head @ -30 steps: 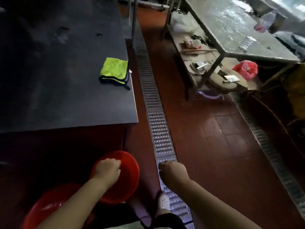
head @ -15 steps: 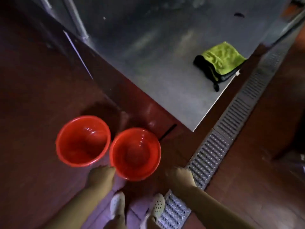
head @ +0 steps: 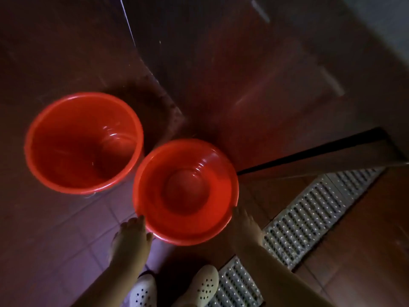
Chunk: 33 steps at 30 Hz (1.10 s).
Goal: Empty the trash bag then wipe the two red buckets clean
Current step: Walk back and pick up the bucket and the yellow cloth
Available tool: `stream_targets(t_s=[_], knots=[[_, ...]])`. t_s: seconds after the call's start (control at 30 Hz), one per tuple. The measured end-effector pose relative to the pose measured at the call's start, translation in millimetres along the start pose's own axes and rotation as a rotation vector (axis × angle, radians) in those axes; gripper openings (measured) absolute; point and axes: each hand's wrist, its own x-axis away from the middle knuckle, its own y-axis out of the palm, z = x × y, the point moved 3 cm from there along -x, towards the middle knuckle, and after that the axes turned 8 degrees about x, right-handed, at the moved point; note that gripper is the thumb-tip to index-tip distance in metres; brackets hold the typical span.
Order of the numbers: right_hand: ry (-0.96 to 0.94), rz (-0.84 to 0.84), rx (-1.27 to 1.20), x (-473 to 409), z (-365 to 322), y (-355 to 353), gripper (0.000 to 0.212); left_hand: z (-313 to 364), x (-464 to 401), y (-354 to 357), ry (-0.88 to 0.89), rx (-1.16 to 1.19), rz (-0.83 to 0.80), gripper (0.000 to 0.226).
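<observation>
A: Red tiled floor, dim, with a metal drain grate right of the near bucket.
B: The second bucket touches it on its left.
A: Left hand and right hand each touch the near bucket's rim, fingers straight, grasping nothing

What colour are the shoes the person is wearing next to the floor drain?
White, with small dark perforation holes across the tops of the shoes, seen in the head view, the only one available.

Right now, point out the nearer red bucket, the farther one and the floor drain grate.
Nearer red bucket (head: 187, 191), head view: inner base.
Farther red bucket (head: 84, 147), head view: inner wall.
Floor drain grate (head: 309, 220), head view: perforated top.
</observation>
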Motion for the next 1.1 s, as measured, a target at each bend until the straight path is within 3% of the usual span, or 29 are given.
stream_targets(t_s=[0.13, 0.23, 0.33, 0.43, 0.63, 0.9, 1.1], knots=[[0.101, 0.079, -0.183, -26.1, -11.7, 39.2, 0.062, -14.1, -29.2, 47.9, -0.086, 0.155, 0.026, 0.084], [0.215, 0.125, -0.346, -34.5, -13.6, 54.5, 0.079, -13.6, -37.3, 64.7, -0.153, 0.307, 0.043, 0.090], [0.346, 0.115, -0.520, -37.1, -11.7, 57.7, 0.062, -15.9, -38.2, 67.1, -0.220, 0.480, 0.071, 0.085], [0.385, 0.088, -0.523, -22.7, -7.4, 48.1, 0.057, -15.6, -28.1, 51.6, -0.216, 0.479, 0.062, 0.079], [0.457, 0.111, -0.510, 58.1, 5.5, -8.1, 0.047, -2.0, 45.2, -13.5, -0.044, 0.580, 0.122, 0.055], [0.438, 0.283, -0.629, 175.9, -5.9, -146.4, 0.039, 3.2, 164.4, -153.8, -0.003, 0.677, 0.251, 0.065], [0.314, 0.456, -0.653, 246.7, -38.9, -264.0, 0.046, -2.3, 246.5, -270.2, 0.077, 0.777, 0.482, 0.071]])
